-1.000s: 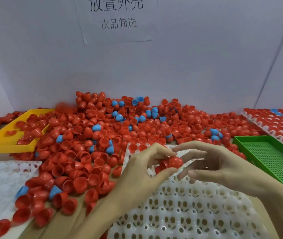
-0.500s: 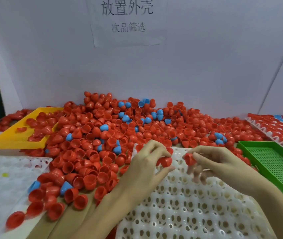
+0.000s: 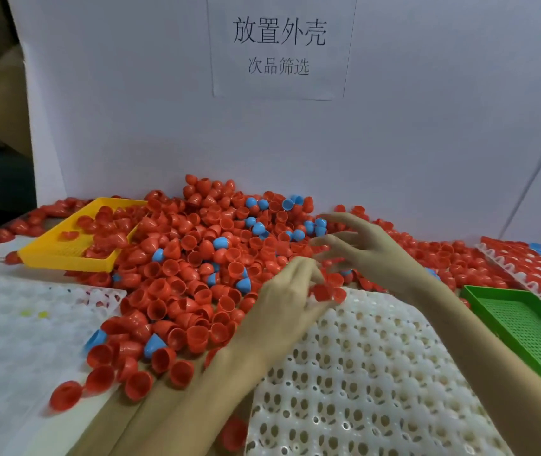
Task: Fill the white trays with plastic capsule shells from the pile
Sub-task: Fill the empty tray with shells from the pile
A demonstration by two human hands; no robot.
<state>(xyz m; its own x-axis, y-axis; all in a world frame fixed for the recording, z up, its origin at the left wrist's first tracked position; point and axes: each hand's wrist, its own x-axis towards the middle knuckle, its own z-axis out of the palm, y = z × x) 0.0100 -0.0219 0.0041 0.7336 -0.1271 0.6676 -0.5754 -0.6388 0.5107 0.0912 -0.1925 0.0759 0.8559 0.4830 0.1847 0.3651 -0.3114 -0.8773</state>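
Left hand (image 3: pixel 282 297) pinches a red shell (image 3: pixel 323 291) at the white tray (image 3: pixel 361 373) far edge, right hand (image 3: pixel 358 248) fingers spread empty over the pile (image 3: pixel 203 258); shell may tip sideways, missing its cell.

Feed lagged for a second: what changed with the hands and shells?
The right hand let go of its red shell, opened and reached back over the pile. The left hand keeps pinching a red shell at the white tray far edge. Trays stayed put.

Red shells (image 3: pixel 196 258) heaped — white tray (image 3: pixel 377 373) bare
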